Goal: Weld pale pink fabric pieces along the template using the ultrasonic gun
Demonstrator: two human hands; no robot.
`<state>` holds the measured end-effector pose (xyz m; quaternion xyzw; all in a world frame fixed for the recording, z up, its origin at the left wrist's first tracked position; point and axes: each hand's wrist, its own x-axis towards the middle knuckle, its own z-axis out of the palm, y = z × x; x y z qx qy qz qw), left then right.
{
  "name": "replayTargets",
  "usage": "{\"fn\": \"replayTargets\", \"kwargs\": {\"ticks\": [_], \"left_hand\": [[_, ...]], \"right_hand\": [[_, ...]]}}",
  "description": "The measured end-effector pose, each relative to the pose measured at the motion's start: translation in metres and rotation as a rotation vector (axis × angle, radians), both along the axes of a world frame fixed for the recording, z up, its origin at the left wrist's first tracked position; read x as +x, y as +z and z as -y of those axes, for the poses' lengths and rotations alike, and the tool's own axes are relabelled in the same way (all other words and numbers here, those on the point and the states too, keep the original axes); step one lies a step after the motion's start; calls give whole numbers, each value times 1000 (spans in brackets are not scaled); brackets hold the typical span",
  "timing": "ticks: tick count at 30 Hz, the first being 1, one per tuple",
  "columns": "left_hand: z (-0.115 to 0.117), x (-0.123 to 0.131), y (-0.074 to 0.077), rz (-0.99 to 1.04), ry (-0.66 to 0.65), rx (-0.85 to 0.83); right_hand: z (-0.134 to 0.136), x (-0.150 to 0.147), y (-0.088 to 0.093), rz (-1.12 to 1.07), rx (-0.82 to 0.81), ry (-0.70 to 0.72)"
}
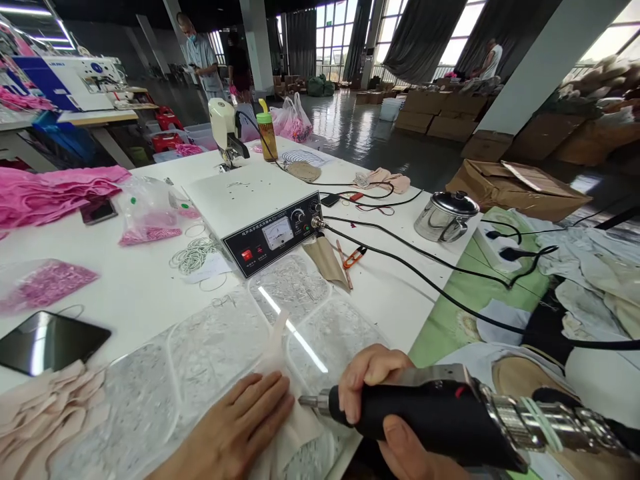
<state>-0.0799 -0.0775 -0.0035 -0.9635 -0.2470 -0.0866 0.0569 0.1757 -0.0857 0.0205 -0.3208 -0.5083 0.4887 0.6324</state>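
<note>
My left hand lies flat, fingers stretched out, on a pale beige strip of thin fabric. The fabric rests on a grey marbled board and its narrow end sticks up past my fingertips. Wrapped around a black handheld ultrasonic tool is my right hand. The tool's pointed metal tip is right beside my left fingers, over the fabric; whether it touches cannot be made out. More beige fabric pieces lie layered at the lower left.
A black control box with dial and knobs stands behind the board, its cable running right. Around it are a smartphone, orange snips, a metal mug, a sewing machine head and pink bagged pieces.
</note>
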Motion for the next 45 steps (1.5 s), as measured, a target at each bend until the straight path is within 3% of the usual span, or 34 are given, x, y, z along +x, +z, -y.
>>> {"fn": "replayTargets", "kwargs": {"ticks": [10,14,20,22,25,27,35,41,45], "left_hand": [[1,8,9,3,17,-9],[-1,6,11,40,66,34],[10,11,6,144,90,-8],[14,14,2,155,119,-3],[15,14,-2,186,137,21],[12,14,-1,207,131,38],[-1,19,2,272,172,75],[-1,14,-5,241,210,87],[-5,11,-7,212,168,75]], "right_hand": [[-3,-8,4,-119,134,5],[-3,-4,-5,-130,111,9],[-9,6,-41,-247,174,414],[-7,5,-39,-269,182,355],[-8,1,-22,-252,141,98],[-15,-2,-12,-249,144,0],[-62,-23,-17,-231,273,-28],[-71,-32,-15,-171,276,-47],[-73,-33,-11,-140,272,-61]]}}
